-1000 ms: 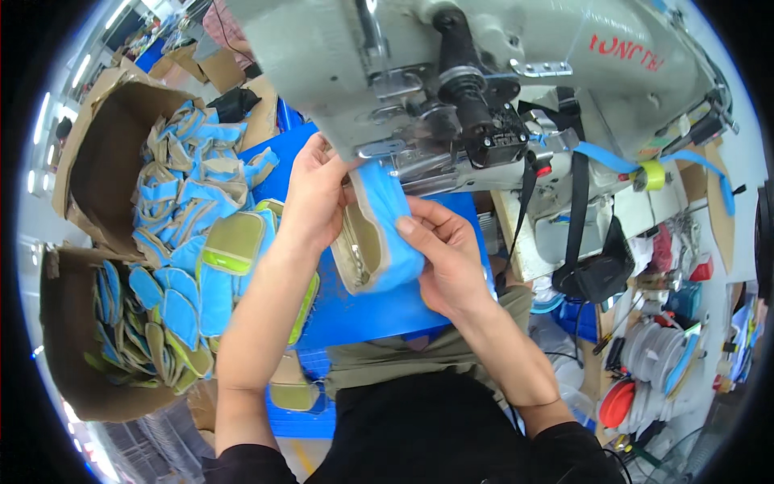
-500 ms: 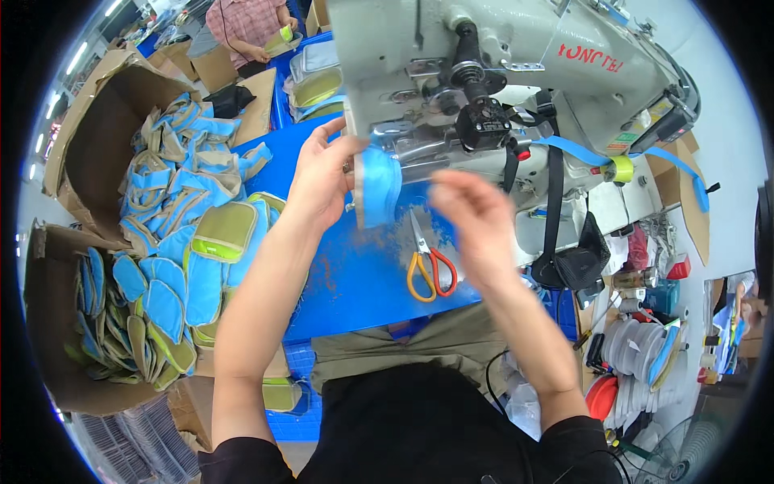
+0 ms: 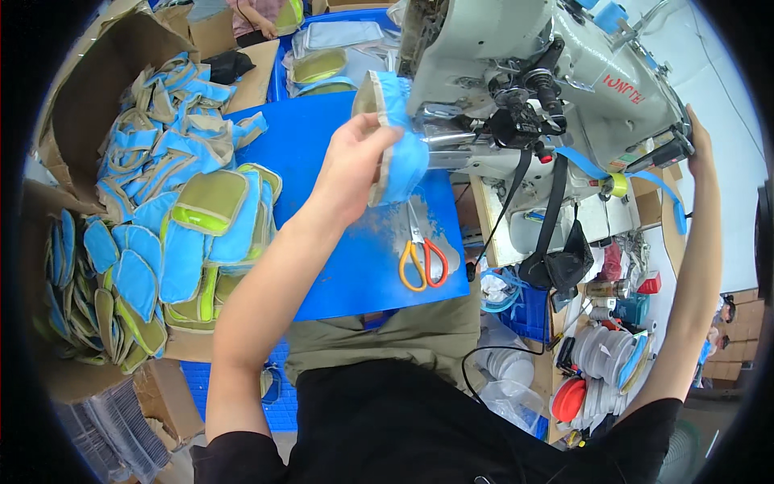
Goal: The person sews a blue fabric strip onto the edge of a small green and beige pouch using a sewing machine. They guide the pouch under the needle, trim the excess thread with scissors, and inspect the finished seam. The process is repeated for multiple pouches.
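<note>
My left hand [image 3: 352,165] is closed around a fabric band [image 3: 409,165], blue on one face with a beige edge, pinched between thumb and fingers. The band stands upright beside the end of the sewing machine's narrow arm [image 3: 453,152]. At far right, my right hand [image 3: 700,149] is against the end of the large grey-white sewing machine [image 3: 597,68]; its fingers are partly hidden there. Scissors [image 3: 417,239] with one orange and one red handle lie on the blue tabletop [image 3: 339,286], below the band.
A cardboard box [image 3: 76,105] of blue and beige bands stands at left. Flat blue and green padded pieces [image 3: 137,282] are heaped nearer me. Blue tape [image 3: 582,164] runs along the machine, and black straps [image 3: 551,214] hang below. Another person's hand [image 3: 262,26] shows at the far left.
My right hand has moved from beside the band to the machine's far right end. My left hand keeps the band, now turned and farther from the needle area. The view has shifted right.
</note>
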Demonstrator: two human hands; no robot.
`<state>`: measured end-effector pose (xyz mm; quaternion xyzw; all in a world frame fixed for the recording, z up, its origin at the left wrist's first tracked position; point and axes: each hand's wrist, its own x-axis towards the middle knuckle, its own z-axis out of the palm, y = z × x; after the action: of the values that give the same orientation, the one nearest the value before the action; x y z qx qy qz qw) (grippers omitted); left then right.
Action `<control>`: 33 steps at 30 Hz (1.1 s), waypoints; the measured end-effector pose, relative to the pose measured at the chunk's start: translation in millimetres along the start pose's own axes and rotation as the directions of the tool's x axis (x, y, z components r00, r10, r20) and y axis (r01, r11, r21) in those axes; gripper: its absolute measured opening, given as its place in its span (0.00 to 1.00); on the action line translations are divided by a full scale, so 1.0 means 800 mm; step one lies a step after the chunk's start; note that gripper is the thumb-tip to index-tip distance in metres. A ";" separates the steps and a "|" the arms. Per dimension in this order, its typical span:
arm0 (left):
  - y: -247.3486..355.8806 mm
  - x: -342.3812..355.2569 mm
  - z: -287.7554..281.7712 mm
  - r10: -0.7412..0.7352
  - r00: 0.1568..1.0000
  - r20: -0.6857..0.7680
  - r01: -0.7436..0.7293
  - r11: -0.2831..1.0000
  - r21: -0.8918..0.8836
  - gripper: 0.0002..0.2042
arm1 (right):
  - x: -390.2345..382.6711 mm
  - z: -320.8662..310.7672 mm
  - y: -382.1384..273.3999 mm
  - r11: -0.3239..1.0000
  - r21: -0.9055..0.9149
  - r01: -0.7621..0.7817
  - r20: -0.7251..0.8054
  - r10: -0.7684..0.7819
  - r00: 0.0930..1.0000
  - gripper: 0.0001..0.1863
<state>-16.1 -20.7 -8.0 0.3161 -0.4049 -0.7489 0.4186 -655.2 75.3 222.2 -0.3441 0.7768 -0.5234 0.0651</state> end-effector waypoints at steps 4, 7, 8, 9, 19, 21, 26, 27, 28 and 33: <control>-0.002 -0.015 0.010 0.092 0.995 -0.026 -0.089 0.992 0.091 0.17 | -0.009 0.016 0.056 0.945 0.321 0.059 -0.093 -0.031 0.995 0.20; -0.012 -0.017 0.006 0.150 0.989 0.002 -0.150 0.986 0.067 0.16 | -0.027 0.014 0.085 0.869 0.472 0.151 -0.147 -0.091 0.985 0.20; -0.019 -0.018 0.004 0.178 0.984 0.010 -0.178 0.984 0.022 0.16 | -0.025 0.008 0.078 0.878 0.448 0.170 -0.172 -0.102 0.980 0.20; -0.026 -0.026 -0.003 0.191 0.982 0.010 -0.191 0.982 -0.013 0.16 | -0.024 0.009 0.079 0.889 0.425 0.169 -0.188 -0.095 0.978 0.20; -0.086 -0.116 -0.096 0.135 0.980 -0.146 -0.143 0.988 -0.050 0.18 | -0.549 0.269 0.135 0.946 -0.158 0.284 0.162 -0.259 0.952 0.15; -0.091 -0.126 -0.100 0.122 0.978 -0.167 -0.137 0.988 -0.077 0.18 | -0.635 0.341 0.136 0.933 -0.019 0.360 0.520 -0.298 0.800 0.20; -0.077 -0.140 -0.091 0.095 0.977 -0.190 -0.123 0.982 -0.144 0.18 | -0.644 0.389 0.176 0.947 -0.228 0.226 0.660 -0.020 0.751 0.35; -0.078 -0.141 -0.089 0.101 0.976 -0.194 -0.132 0.980 -0.151 0.18 | -0.636 0.390 0.175 0.931 -0.269 0.245 0.668 -0.003 0.745 0.36; -0.080 -0.141 -0.088 0.107 0.974 -0.198 -0.140 0.977 -0.158 0.19 | -0.632 0.389 0.172 0.942 -0.277 0.191 0.695 0.058 0.717 0.36; -0.084 -0.137 -0.084 0.124 0.971 -0.205 -0.165 0.966 -0.198 0.19 | -0.626 0.365 0.134 0.953 -0.059 -0.298 0.866 0.197 0.459 0.40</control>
<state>62.9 75.1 -83.9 0.3092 -0.3022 -0.7215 0.5408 -192.2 175.7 -129.0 -0.4390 0.6533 -0.3042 0.5367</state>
